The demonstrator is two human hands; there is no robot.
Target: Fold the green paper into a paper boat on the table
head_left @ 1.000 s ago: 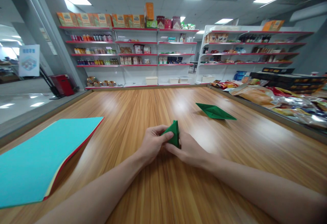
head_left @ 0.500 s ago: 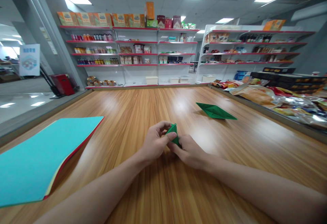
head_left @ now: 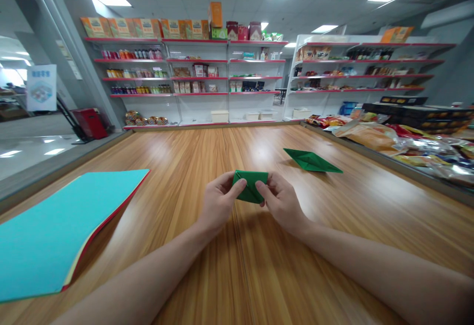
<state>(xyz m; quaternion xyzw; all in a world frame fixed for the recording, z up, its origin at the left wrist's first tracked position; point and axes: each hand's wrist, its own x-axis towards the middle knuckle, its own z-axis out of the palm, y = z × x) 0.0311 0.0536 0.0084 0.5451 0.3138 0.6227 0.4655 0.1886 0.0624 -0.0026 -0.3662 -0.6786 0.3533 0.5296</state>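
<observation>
Left hand (head_left: 218, 200) and right hand (head_left: 285, 201) grip a folded green paper (head_left: 251, 193) at 12 o'clock, one at each side, thumbs on its near face and covering part of it, other fingers largely hidden behind. Whether its lower edge touches the wooden table (head_left: 237, 270) I cannot tell. At 10 o'clock lies a stack of sheets (head_left: 74, 221), turquoise on top, yellow and red showing at the edge. Farther out, at 1 o'clock, a second green folded piece (head_left: 313, 162), pointed at both ends, rests well apart from the hands. Beyond the table's rim at 2 o'clock, snack packets (head_left: 374, 140) lie heaped before black boxes (head_left: 418, 116), which block part of the right shelf unit (head_left: 322, 100). Between 10 and 11 stands a red box (head_left: 91, 122); from 11 to 12, the left shelf unit (head_left: 200, 106).
</observation>
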